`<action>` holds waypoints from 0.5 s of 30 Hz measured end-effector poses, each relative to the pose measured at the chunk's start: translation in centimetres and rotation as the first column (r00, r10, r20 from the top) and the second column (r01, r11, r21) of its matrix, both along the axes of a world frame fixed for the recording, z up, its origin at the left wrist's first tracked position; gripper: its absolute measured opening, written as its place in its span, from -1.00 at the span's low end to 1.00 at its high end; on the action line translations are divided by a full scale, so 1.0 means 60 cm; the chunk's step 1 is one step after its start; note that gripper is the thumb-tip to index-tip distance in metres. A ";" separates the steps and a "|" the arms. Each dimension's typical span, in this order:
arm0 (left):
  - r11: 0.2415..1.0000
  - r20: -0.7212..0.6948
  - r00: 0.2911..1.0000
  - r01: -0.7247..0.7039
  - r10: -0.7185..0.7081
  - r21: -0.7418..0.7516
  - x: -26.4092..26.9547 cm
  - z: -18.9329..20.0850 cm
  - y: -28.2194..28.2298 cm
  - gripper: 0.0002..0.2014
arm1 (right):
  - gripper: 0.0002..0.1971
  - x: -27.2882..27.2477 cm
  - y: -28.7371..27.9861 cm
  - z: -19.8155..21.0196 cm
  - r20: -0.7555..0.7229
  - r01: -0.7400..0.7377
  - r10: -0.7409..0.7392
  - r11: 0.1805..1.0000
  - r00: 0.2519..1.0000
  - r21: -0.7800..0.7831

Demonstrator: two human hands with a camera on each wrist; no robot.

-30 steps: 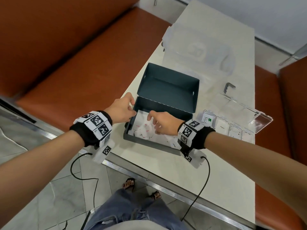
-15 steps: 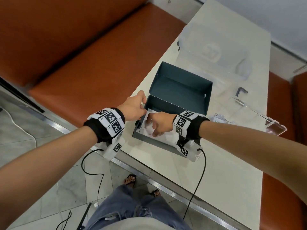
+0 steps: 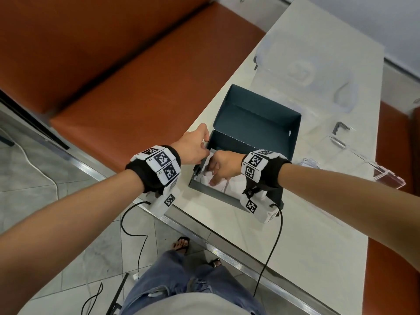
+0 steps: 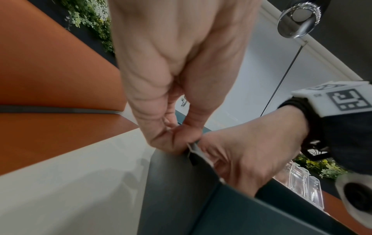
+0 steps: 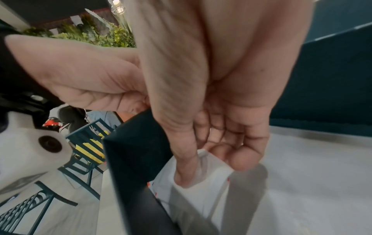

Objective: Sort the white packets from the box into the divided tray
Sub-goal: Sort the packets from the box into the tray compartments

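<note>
A dark teal box [image 3: 227,199] stands open on the table, its lid [image 3: 256,117] raised behind it. White packets [image 3: 233,186] lie inside. My left hand [image 3: 195,148] pinches the box's left wall near the corner; in the left wrist view the left hand [image 4: 175,138] has its fingers closed on the box [image 4: 181,190] edge. My right hand [image 3: 221,170] reaches into the near-left corner. In the right wrist view the right hand [image 5: 211,171] pinches a white packet [image 5: 201,198] between thumb and fingers. The clear divided tray [image 3: 386,177] lies to the right, mostly hidden by my forearm.
A clear plastic container [image 3: 300,71] sits at the table's far end. An orange bench [image 3: 136,87] runs along the left. The table's metal edge [image 3: 227,251] is near my legs. Black cables hang from both wrist units.
My right hand has slid left across the box into its near-left corner and closed on a packet. The left hand has stayed on the box's left wall.
</note>
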State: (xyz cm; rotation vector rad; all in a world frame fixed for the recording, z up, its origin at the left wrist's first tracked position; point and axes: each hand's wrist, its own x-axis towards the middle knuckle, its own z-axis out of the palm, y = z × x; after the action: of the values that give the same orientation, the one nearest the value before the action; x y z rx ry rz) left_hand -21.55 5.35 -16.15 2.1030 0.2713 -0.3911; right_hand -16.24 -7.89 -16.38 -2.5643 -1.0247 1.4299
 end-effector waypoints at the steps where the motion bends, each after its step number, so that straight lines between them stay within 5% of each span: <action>1: 1.000 -0.001 1.000 0.003 -0.003 0.000 0.000 0.000 0.000 -0.78 | -0.80 -0.002 0.000 -0.002 0.001 -0.025 0.025 0.999 1.000 -0.025; 7: 1.000 0.001 1.000 0.014 -0.014 0.017 0.001 0.001 -0.001 -0.78 | -0.54 -0.015 -0.006 -0.006 0.114 -0.125 0.123 0.992 0.986 0.008; 15: 0.999 -0.035 0.999 -0.005 0.006 0.048 0.003 0.004 0.000 -0.77 | -0.76 0.017 -0.081 0.072 0.027 0.260 -0.273 0.936 0.962 0.237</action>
State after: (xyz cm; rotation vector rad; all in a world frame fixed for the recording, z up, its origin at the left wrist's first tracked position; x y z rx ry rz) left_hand -21.38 5.35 -15.88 2.1438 0.3095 -0.4219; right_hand -15.20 -12.72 -12.04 -2.4723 -0.7593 1.1031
